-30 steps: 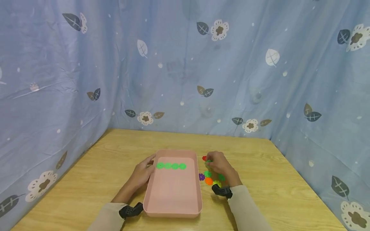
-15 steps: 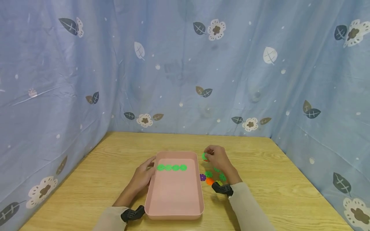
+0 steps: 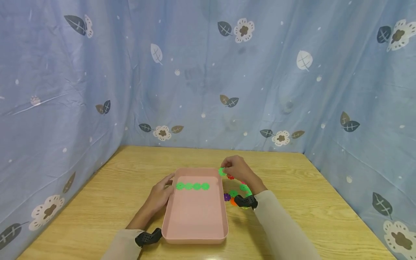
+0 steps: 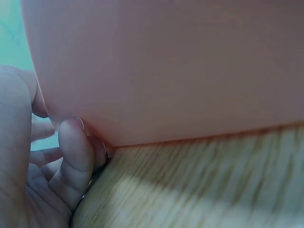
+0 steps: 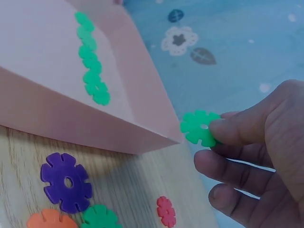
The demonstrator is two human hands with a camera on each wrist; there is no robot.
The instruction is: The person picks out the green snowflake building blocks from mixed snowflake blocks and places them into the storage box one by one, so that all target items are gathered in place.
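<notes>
Beside the far left corner of a pink tray (image 3: 196, 220), my left hand (image 3: 159, 195) grips the wall, its thumb against the outer side and fingers round the corner in the left wrist view. My right hand (image 3: 239, 170) pinches a green snowflake disc (image 5: 194, 125) between thumb and fingers, just by the tray's far right corner. Inside the tray, several green snowflake discs (image 3: 189, 186) form a row across the far part. On the table right of the tray lie a purple disc (image 5: 66, 182), a red disc (image 5: 166, 212), an orange disc (image 5: 51, 220) and several green ones.
The wooden table (image 3: 143, 162) carries the tray and loose discs. Behind and on both sides hangs a blue curtain (image 3: 195, 90) with leaf and flower prints. The right wrist's black camera (image 3: 246, 201) partly hides the discs below it.
My right hand has lifted the green disc and moved left and away from me, to the tray's far right corner. The left hand stays at the tray.
</notes>
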